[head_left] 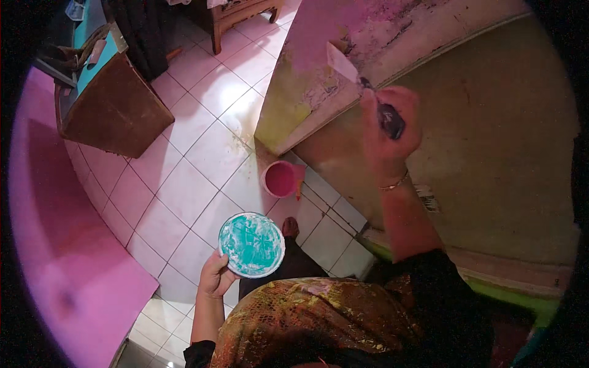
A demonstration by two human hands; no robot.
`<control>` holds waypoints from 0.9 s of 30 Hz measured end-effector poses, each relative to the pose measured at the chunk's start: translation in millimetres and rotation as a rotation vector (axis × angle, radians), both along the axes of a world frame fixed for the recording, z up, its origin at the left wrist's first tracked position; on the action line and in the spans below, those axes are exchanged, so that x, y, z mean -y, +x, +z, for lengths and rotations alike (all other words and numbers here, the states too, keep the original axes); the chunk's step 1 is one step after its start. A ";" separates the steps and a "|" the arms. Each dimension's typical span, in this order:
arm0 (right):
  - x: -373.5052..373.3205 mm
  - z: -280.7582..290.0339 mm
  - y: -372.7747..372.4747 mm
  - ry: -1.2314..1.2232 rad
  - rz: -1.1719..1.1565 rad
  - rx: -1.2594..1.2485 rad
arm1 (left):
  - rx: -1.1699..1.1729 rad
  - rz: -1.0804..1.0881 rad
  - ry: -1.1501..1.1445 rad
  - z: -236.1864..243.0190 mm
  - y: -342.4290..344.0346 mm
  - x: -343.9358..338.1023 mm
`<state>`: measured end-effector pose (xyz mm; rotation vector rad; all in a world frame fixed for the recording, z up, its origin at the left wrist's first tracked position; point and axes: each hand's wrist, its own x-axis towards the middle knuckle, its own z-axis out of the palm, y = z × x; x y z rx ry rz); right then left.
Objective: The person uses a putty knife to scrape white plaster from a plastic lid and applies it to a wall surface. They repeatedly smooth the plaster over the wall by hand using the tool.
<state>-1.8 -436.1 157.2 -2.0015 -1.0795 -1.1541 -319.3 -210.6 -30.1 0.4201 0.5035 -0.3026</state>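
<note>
Wall point(380, 37), patchy and flaking, upper centre: hard scraping could loosen more. Lower centre, the left hand point(216, 275) pinches a smeared teal lid point(248, 243) by its edge, so it might slip. Pink bucket point(279, 180), mid-frame, could tip if kicked. Upper right, the right hand's point(396, 122) fingers curl round a scraper point(343, 64).

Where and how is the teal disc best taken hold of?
By the rim, probably, coming from the near left: the disc is round, its upturned face is smeared with white, and that edge lies toward the body, where the left grip holds it.
</note>
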 end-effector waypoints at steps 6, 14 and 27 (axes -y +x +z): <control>31.3 0.2 -32.4 0.313 -0.034 -0.449 | -0.025 0.024 0.025 6.7 3.4 3.2; 38.2 16.3 -63.3 1.308 0.537 -1.773 | 0.003 -0.009 -0.023 11.0 7.2 -1.4; 17.5 14.8 -93.3 0.774 0.489 -2.049 | -0.007 -0.106 0.005 13.9 15.6 -9.7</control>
